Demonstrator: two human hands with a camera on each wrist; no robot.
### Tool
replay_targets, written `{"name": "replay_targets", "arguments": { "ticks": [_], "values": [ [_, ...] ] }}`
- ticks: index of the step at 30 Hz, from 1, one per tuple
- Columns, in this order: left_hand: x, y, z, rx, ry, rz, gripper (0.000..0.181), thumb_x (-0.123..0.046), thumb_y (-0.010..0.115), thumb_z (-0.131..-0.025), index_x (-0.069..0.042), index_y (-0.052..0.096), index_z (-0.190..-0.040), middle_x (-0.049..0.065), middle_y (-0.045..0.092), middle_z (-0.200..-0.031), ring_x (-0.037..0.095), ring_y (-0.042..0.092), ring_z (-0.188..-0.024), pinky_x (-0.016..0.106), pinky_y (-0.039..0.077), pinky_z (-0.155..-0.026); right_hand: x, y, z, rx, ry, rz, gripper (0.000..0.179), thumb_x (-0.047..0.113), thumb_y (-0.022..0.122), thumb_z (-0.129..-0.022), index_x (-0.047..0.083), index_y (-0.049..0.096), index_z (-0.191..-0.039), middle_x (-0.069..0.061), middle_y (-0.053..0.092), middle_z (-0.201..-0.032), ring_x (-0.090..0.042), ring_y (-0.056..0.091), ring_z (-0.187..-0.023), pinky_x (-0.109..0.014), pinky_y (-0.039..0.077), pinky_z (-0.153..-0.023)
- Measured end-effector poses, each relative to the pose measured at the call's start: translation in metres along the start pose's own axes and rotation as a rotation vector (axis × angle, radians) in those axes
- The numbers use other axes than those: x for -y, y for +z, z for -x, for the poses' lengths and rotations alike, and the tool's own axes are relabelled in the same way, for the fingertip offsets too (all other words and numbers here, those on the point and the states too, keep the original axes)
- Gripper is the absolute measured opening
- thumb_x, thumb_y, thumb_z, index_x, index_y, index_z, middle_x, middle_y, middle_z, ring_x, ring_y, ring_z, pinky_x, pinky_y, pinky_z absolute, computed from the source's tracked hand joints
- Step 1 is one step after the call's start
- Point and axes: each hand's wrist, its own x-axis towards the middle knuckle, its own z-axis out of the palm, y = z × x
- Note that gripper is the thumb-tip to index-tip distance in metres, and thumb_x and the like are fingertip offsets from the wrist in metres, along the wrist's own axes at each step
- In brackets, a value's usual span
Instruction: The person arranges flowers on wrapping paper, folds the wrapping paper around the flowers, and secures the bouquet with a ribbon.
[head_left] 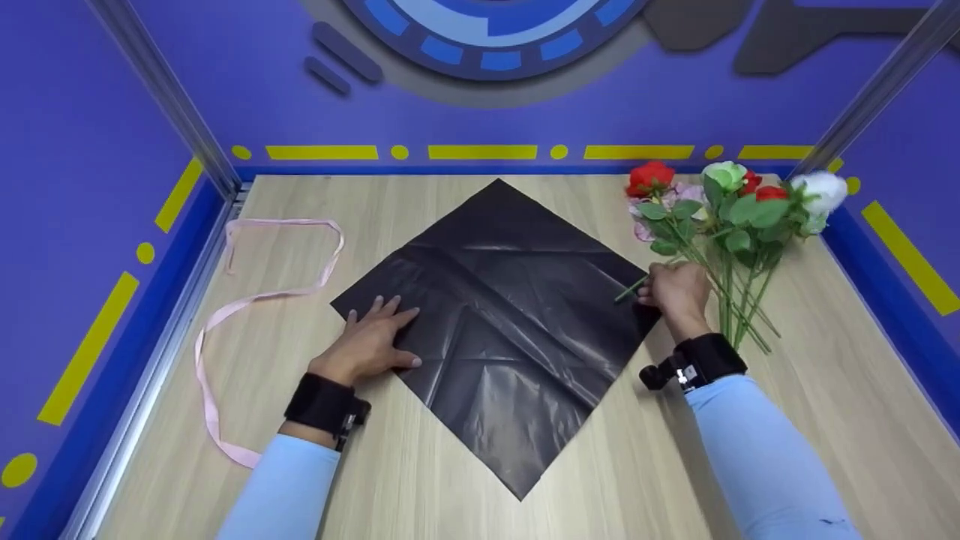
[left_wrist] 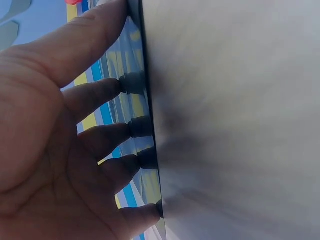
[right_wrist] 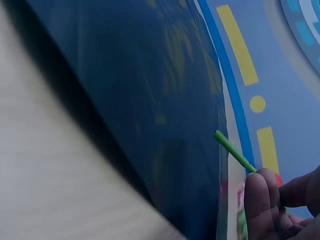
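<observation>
A black sheet of wrapping paper (head_left: 517, 315) with creases lies on the table, turned with one corner toward me. My left hand (head_left: 369, 341) rests on its left side with fingers spread; in the left wrist view the fingertips (left_wrist: 132, 82) touch the sheet. At the sheet's right corner, my right hand (head_left: 679, 292) pinches a green flower stem (head_left: 631, 289), whose cut end points left over the sheet. The right wrist view shows that stem (right_wrist: 234, 151) sticking out from the fingers. Which bloom it belongs to I cannot tell.
Several artificial flowers lie at the back right, among them a red bloom (head_left: 651, 178), a pale green bloom (head_left: 724, 176) and a white bloom (head_left: 823, 191). A pink ribbon (head_left: 208, 390) curves along the left side. Blue panels (head_left: 487, 135) border the table (head_left: 592, 487).
</observation>
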Motion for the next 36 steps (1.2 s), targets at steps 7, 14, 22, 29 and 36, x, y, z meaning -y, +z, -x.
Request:
{"name": "replay_targets", "arguments": {
  "ticks": [7, 14, 22, 29, 36],
  "values": [
    [-0.002, 0.001, -0.003, -0.001, 0.005, -0.001, 0.086, -0.041, 0.081, -0.09, -0.016, 0.041, -0.162, 0.021, 0.021, -0.173, 0.046, 0.01, -0.161, 0.076, 0.007, -0.123, 0.012, 0.033, 0.024, 0.048, -0.214, 0.109, 0.032, 0.021, 0.059, -0.102, -0.009, 0.072, -0.105, -0.001, 0.072, -0.067, -0.008, 0.069, -0.05, -0.031, 0.062, -0.055],
    [-0.005, 0.001, -0.003, -0.005, 0.006, -0.006, 0.086, -0.04, 0.081, -0.09, -0.016, 0.042, -0.162, 0.021, 0.022, -0.173, 0.046, 0.011, -0.161, 0.076, 0.008, -0.123, 0.022, 0.074, 0.058, 0.224, -0.388, 0.197, 0.021, 0.017, 0.064, -0.102, -0.002, 0.07, -0.095, -0.013, 0.076, -0.078, -0.012, 0.068, -0.05, -0.031, 0.059, -0.048],
    [-0.004, 0.001, -0.004, -0.008, 0.002, -0.002, 0.086, -0.04, 0.082, -0.09, -0.015, 0.041, -0.162, 0.021, 0.023, -0.173, 0.046, 0.011, -0.161, 0.076, 0.008, -0.123, 0.026, 0.11, 0.086, 0.388, -0.51, 0.4, 0.018, 0.021, 0.067, -0.1, 0.01, 0.074, -0.088, -0.001, 0.072, -0.067, -0.011, 0.066, -0.051, -0.027, 0.054, -0.047],
    [-0.004, 0.001, -0.003, -0.009, -0.004, 0.008, 0.087, -0.039, 0.082, -0.089, -0.014, 0.042, -0.162, 0.021, 0.022, -0.173, 0.046, 0.011, -0.161, 0.076, 0.007, -0.123, 0.034, 0.133, 0.08, 0.527, -0.568, 0.545, 0.022, 0.024, 0.063, -0.102, 0.013, 0.071, -0.084, 0.002, 0.068, -0.072, -0.013, 0.06, -0.062, -0.027, 0.047, -0.062],
    [-0.004, 0.002, -0.003, -0.005, 0.009, 0.015, 0.086, -0.04, 0.081, -0.09, -0.015, 0.041, -0.162, 0.021, 0.022, -0.173, 0.046, 0.01, -0.161, 0.076, 0.007, -0.123, 0.03, 0.146, 0.075, 0.495, -0.535, 0.609, 0.023, 0.023, 0.058, -0.1, 0.014, 0.07, -0.083, -0.001, 0.067, -0.078, -0.021, 0.061, -0.071, -0.038, 0.05, -0.073]
  ]
}}
